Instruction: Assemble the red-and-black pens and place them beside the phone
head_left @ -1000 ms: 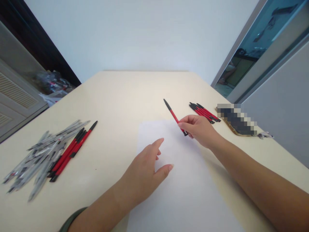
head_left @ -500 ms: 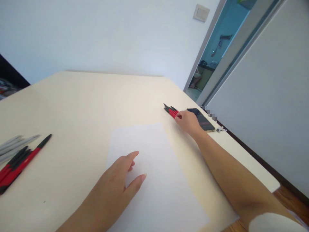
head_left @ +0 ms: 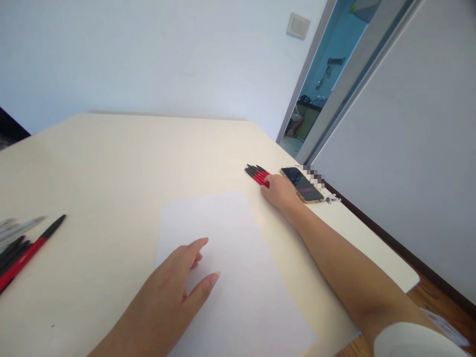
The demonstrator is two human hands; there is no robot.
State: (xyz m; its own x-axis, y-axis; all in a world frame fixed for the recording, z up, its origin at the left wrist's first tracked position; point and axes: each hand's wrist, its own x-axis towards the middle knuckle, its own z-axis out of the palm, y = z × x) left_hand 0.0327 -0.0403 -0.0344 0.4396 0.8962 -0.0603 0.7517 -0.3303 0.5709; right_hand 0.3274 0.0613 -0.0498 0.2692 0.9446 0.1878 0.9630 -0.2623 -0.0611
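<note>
- Moved: my right hand (head_left: 279, 191) has carried its pen across to the bundle of red plastic pens with black caps (head_left: 255, 173), far right.
- My left hand (head_left: 169, 292): fingers spread, resting on the white paper sheet (head_left: 230, 228).
- Right hand's grip: hidden, I cannot tell; fingertips touch the bundle.

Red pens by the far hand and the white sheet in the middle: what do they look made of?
The red pens at the right hand look like plastic: smooth, evenly coloured red barrels with black caps, though too small to be sure. The white sheet looks like plain paper: thin, matte, lying flat on the table with no visible edge thickness.
</note>
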